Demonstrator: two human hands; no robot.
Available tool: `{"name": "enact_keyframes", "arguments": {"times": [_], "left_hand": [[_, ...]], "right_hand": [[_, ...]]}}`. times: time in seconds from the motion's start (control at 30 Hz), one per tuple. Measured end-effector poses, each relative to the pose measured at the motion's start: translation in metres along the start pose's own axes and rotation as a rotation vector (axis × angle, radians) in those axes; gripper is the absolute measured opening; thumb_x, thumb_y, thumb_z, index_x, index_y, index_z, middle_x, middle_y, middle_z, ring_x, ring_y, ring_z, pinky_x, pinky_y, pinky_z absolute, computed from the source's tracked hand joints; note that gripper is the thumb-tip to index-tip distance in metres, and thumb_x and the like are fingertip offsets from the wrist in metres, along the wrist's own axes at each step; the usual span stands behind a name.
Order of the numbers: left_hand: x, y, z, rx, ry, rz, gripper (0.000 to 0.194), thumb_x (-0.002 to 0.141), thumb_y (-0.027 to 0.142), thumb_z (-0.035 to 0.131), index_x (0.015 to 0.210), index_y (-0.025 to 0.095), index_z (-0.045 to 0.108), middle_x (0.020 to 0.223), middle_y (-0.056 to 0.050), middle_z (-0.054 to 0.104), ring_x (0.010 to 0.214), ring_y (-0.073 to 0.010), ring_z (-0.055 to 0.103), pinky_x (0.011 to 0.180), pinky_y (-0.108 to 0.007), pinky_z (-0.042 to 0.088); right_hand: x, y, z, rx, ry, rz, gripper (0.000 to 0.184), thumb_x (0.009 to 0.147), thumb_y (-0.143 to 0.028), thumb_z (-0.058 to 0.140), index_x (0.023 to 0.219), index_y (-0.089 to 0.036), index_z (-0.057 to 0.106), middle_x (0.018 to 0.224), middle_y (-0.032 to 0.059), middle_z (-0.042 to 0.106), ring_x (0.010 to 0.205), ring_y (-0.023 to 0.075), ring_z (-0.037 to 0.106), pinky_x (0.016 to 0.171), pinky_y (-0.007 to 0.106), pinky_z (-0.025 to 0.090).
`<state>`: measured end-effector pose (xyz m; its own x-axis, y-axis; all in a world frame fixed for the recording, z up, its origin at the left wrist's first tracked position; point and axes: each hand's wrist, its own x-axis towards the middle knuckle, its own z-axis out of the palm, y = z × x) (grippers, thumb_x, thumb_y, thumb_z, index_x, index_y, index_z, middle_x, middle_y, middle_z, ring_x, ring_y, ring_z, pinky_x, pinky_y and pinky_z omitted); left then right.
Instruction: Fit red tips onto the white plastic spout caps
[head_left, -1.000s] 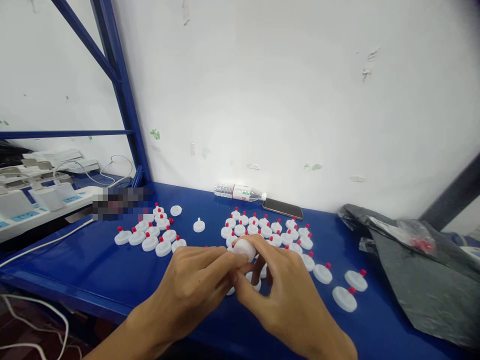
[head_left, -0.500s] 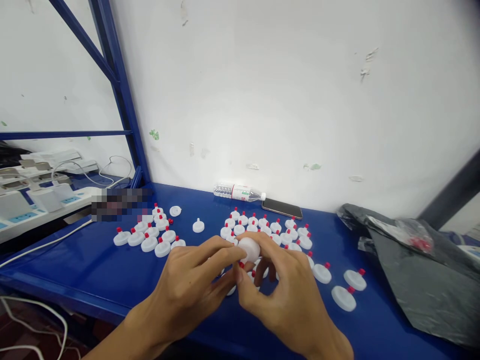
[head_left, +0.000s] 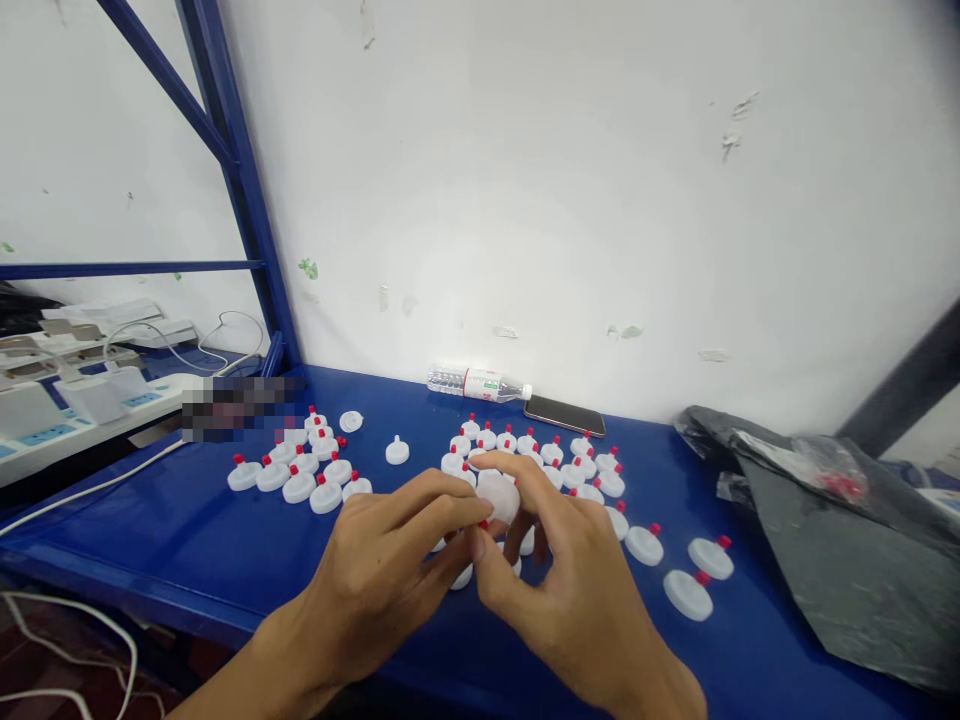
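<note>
Between both hands, above the blue table, is a round white plastic cap (head_left: 501, 497) with a bit of red at its lower edge. The fingers of my left hand (head_left: 397, 550) are closed on its left side. My right hand (head_left: 562, 560) grips the cap from the right, its thumb by the red piece and its index finger curled over the top. My fingers partly hide the cap. Behind and under the hands stand several white caps with red tips (head_left: 556, 451), some covered by my fingers. A white cap without a red tip (head_left: 397, 453) stands farther left.
More red-tipped caps (head_left: 298, 487) stand on the left of the blue table (head_left: 187, 540). A white disc (head_left: 350, 421) lies behind them. A water bottle (head_left: 480, 385) and a phone (head_left: 564, 416) lie by the wall. At right is a grey plastic bag (head_left: 840, 570); at left, a power strip (head_left: 97, 410).
The held cap has tilted a little between my fingers, showing more of its flat face. My right index finger has shifted slightly; both hands otherwise stay in place.
</note>
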<state>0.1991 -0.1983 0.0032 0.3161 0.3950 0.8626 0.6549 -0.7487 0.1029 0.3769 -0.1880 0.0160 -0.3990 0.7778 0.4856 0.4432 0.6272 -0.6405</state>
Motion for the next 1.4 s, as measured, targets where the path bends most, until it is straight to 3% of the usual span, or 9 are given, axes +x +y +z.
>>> {"name": "enact_keyframes", "arguments": {"times": [0.13,0.47,0.73,1.1,1.27,1.4], "left_hand": [[0.0015,0.0016,-0.0009,-0.031,-0.008,-0.001,0.014,0.093,0.007,0.062,0.100,0.018,0.065,0.091,0.001,0.072,0.066,-0.0046,0.063,0.051,-0.015,0.044],[0.0011,0.0035,0.0018,-0.075,-0.026,-0.048,0.013,0.093,0.007,0.060,0.096,0.019,0.063,0.082,0.003,0.070,0.062,-0.0048,0.061,0.051,-0.014,0.045],[-0.0012,0.0041,0.0025,-0.078,0.014,-0.040,0.018,0.089,0.005,0.061,0.099,0.020,0.062,0.077,0.005,0.070,0.048,-0.0038,0.051,0.048,-0.017,0.042],[-0.0011,0.0037,0.0020,-0.088,-0.008,-0.047,0.013,0.092,0.007,0.060,0.096,0.019,0.063,0.077,0.004,0.070,0.053,-0.0037,0.053,0.050,-0.016,0.041],[-0.0038,0.0021,0.0026,-0.091,-0.029,-0.071,0.012,0.091,0.006,0.061,0.091,0.018,0.062,0.074,0.004,0.068,0.055,-0.0043,0.056,0.051,-0.015,0.042],[-0.0044,0.0012,0.0032,-0.086,-0.043,-0.090,0.012,0.090,0.006,0.062,0.088,0.018,0.062,0.073,0.004,0.068,0.055,-0.0047,0.055,0.050,-0.016,0.041]], "right_hand": [[0.0017,0.0003,-0.0010,0.016,-0.064,-0.011,0.022,0.089,-0.026,0.058,0.111,-0.031,0.059,0.079,-0.0097,0.070,0.059,0.0111,0.061,0.058,0.024,0.043],[0.0015,0.0035,0.0005,0.019,-0.129,-0.039,0.018,0.093,-0.024,0.055,0.109,-0.030,0.062,0.088,-0.0072,0.071,0.063,0.0111,0.059,0.061,0.025,0.040],[0.0021,-0.0025,-0.0033,0.080,-0.175,0.028,0.011,0.092,-0.021,0.055,0.101,-0.028,0.056,0.080,-0.0096,0.065,0.062,0.0100,0.055,0.060,0.024,0.038],[0.0018,-0.0026,-0.0031,0.094,-0.212,0.050,0.012,0.096,-0.025,0.052,0.107,-0.029,0.052,0.086,-0.0085,0.066,0.067,0.0114,0.055,0.060,0.024,0.038],[0.0006,-0.0015,-0.0032,0.104,-0.222,0.066,0.019,0.097,-0.025,0.053,0.115,-0.029,0.052,0.099,-0.0048,0.069,0.083,0.0145,0.062,0.059,0.025,0.038],[0.0010,-0.0021,-0.0036,0.112,-0.235,0.090,0.020,0.097,-0.028,0.053,0.117,-0.028,0.050,0.098,-0.0036,0.070,0.086,0.0160,0.064,0.057,0.025,0.037]]}}
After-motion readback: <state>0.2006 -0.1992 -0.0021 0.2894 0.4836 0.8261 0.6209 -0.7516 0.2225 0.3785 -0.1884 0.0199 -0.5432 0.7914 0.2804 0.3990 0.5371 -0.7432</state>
